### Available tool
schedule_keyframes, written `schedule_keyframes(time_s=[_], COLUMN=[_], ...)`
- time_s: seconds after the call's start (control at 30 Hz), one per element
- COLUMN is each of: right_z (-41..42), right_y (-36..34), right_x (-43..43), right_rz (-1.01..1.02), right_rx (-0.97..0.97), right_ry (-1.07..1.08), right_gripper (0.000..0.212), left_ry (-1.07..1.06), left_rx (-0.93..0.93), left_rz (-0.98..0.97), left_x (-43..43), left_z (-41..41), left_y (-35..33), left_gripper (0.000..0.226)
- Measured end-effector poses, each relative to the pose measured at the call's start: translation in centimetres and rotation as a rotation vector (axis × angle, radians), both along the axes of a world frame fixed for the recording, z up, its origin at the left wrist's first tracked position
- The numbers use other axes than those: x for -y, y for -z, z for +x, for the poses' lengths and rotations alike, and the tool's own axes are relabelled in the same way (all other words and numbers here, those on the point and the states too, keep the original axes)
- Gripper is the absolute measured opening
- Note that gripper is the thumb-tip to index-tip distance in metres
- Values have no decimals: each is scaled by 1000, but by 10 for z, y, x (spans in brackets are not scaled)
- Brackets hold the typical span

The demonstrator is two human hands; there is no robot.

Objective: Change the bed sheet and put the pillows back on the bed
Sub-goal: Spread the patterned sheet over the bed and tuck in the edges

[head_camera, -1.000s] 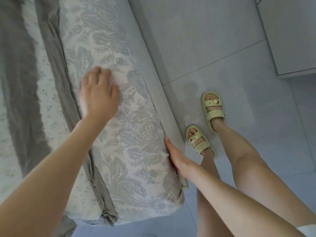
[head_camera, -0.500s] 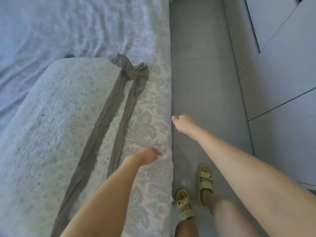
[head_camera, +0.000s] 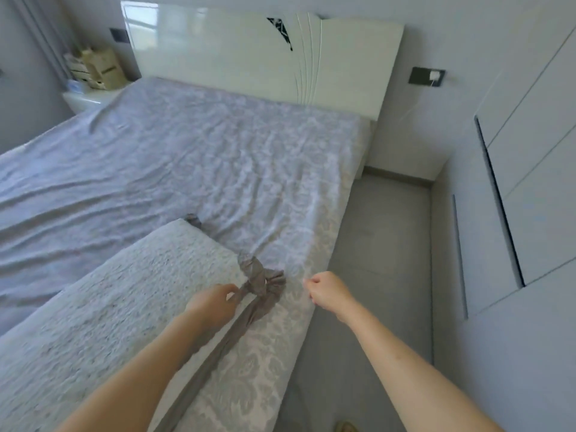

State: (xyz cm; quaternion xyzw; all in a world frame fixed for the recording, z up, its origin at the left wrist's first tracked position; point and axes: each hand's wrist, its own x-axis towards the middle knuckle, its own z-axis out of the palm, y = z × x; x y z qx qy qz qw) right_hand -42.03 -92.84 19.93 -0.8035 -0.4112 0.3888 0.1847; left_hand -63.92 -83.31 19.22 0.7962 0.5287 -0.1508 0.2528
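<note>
- The bed sheet (head_camera: 187, 157), pale grey-lilac with a faint damask pattern, is spread over the whole mattress. It is heavily wrinkled, with long creases running across the left half.
- A white wardrobe (head_camera: 536, 169) with flat doors fills the right side, across a strip of grey floor (head_camera: 386, 244) from the bed.
- A folded white quilt (head_camera: 109, 307) with a nubbly texture lies on the near part of the sheet, running from the lower left towards the bed's right edge.
- The glossy cream headboard (head_camera: 218, 54) stands at the far end of the bed.
- A white bedside table (head_camera: 84, 99) stands at the far left corner of the bed, with cardboard boxes (head_camera: 99, 68) on it.
- The left hand (head_camera: 213, 304) is over the quilt's near corner, thumb and fingers pinching the ruffled trim (head_camera: 261, 285). This taupe band runs along the quilt's edge and bunches at the corner.
- The right hand (head_camera: 328, 291) is over the right edge of the bed, just beside the bunched trim. Its fingers are curled into a loose fist with nothing seen in them.
- A dark wall socket (head_camera: 425, 77) with a white plug sits to the right of the headboard.
</note>
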Motion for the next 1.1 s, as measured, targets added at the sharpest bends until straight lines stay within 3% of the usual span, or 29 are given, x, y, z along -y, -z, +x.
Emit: schedule_keyframes(time_s=[0.23, 0.4, 0.8, 0.93, 1.1], right_z=[48, 12, -63, -80, -106], right_y=[-33, -22, 50, 73, 100], right_x=[-78, -148, -250, -265, -284], right_rz=[11, -1, -170, -169, -49], right_rx=[142, 166, 208, 254, 374], right_ry=[-230, -418, -764, -886, -1169], right_gripper=[44, 41, 25, 49, 63], left_ry=[-413, -659, -1006, -1196, -1522], left_rx=[120, 57, 5, -31, -126], left_rz=[59, 104, -67, -7, 62], left_x=[-52, -70, -84, -69, -44], left_z=[10, -43, -126, -122, -114], left_y=[1, 26, 101, 117, 125], left_gripper=[41, 46, 55, 50, 52])
